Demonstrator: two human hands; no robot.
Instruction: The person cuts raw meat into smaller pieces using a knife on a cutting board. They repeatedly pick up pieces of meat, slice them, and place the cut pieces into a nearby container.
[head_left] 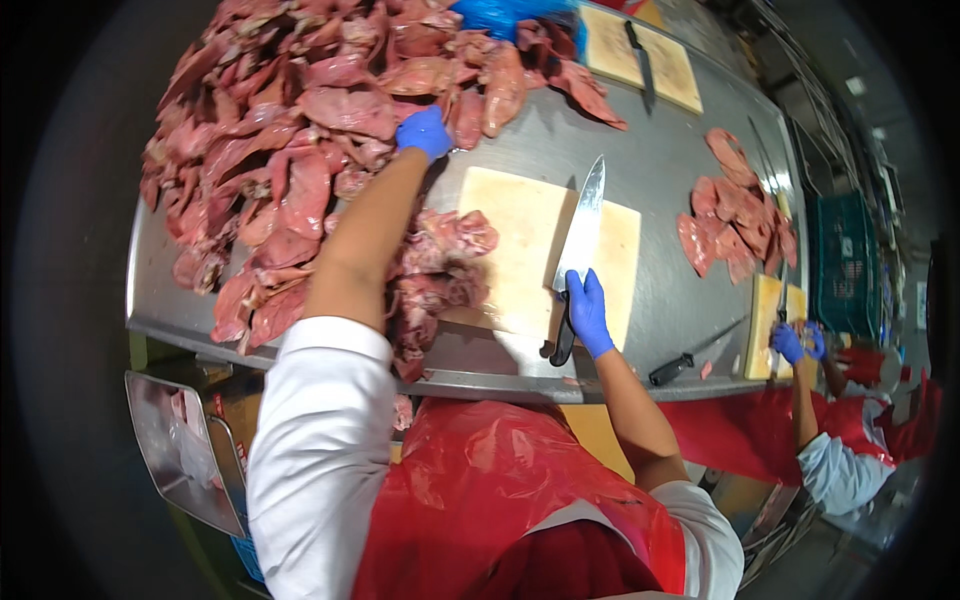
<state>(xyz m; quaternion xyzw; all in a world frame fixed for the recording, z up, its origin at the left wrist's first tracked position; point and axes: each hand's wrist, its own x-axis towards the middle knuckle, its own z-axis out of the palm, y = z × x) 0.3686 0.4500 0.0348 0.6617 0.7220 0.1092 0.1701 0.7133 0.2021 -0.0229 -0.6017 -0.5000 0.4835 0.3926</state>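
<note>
My left hand [424, 132], in a blue glove, is closed on raw pink meat at the right edge of a large meat pile [250, 200]; its fingertips are partly hidden. My gloved right hand [585, 305] grips the black handle of a broad knife [585, 220], blade pointing away from me over a cream cutting board [530, 250]. Ragged meat trimmings [440, 280] lie along that board's left side. To the right, a second black-handled knife [672, 368] rests on the steel table [670, 310].
A board with a knife [640, 55] and blue plastic [510, 18] are at the back. Meat slices [730, 220] lie to the right. A co-worker's gloved hands [788, 343] hold a knife at a yellow board [763, 320], near a green crate [845, 265]. A steel bin [175, 450] stands lower left.
</note>
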